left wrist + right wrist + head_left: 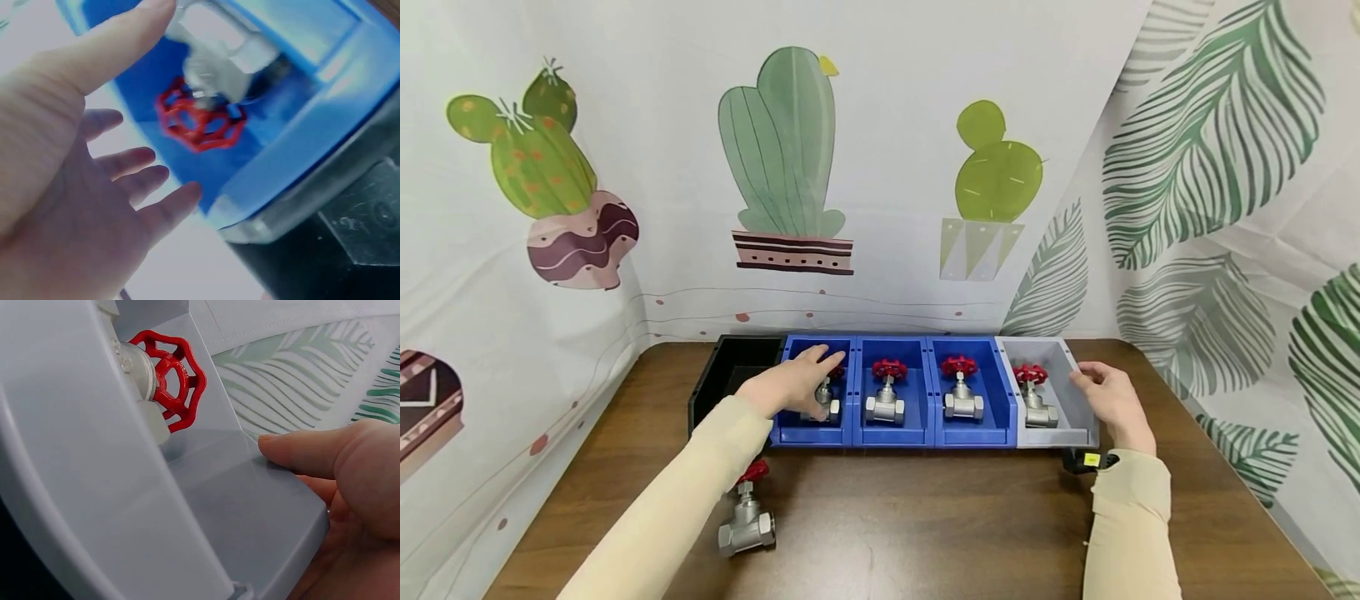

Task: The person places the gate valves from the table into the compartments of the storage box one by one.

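Observation:
My left hand point(792, 385) is over the leftmost blue bin point(812, 437), its fingers spread. A metal gate valve point(832, 409) with a red handwheel point(201, 119) lies in that bin. In the left wrist view the thumb point(125, 40) reaches the valve's body, while the other fingers extend past the handwheel; whether the thumb touches it is unclear. At the far right my right hand point(1116, 402) holds the side wall of the grey bin point(262, 494), thumb on the rim and fingers outside. Inside this bin lies another red-wheeled gate valve point(1037, 408).
Two more blue bins stand between, holding gate valves point(885, 407) point(962, 404). A black bin point(702, 400) adjoins at the left. One more gate valve point(747, 527) lies on the wooden table point(880, 517), near my left forearm. A patterned cloth point(895, 167) hangs behind.

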`<state>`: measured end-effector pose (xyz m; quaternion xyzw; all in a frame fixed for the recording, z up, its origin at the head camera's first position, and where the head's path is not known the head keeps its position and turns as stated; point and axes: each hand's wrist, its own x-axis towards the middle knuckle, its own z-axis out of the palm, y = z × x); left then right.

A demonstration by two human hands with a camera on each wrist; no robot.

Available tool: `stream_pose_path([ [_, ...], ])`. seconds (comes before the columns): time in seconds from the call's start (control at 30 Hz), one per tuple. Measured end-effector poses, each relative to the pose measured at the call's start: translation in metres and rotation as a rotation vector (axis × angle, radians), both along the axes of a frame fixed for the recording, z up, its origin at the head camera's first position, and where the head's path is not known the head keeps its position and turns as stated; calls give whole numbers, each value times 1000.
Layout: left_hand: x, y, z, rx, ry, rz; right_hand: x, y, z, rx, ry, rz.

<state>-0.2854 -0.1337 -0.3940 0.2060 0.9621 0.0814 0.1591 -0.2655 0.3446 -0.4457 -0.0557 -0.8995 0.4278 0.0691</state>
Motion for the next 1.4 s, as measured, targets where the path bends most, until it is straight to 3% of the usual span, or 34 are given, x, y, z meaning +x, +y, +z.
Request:
stream_pose_path([
  [0.23, 15, -17, 14, 100, 105, -26, -1, 1, -1, -6, -3, -9],
  [0.4, 35, -33, 21, 179, 208, -61, -1, 0, -1, -18, 2, -3],
  [0.57, 58, -50, 21, 248, 263, -70, -1, 1, 0, -11, -6, 2],
  [0.77, 86, -71, 14, 338, 291, -81, 0, 2, -2, -21, -11, 4],
  [0.97, 113, -88, 5, 388, 292, -50, -1, 3, -2, -27, 2, -2],
  [1.23, 134, -109, -23, 398, 271, 45, -3, 4, -3, -35, 1, -1],
  [1.4, 143, -116, -39, 396, 265, 59, -2, 3, -4, -32, -7, -3],
])
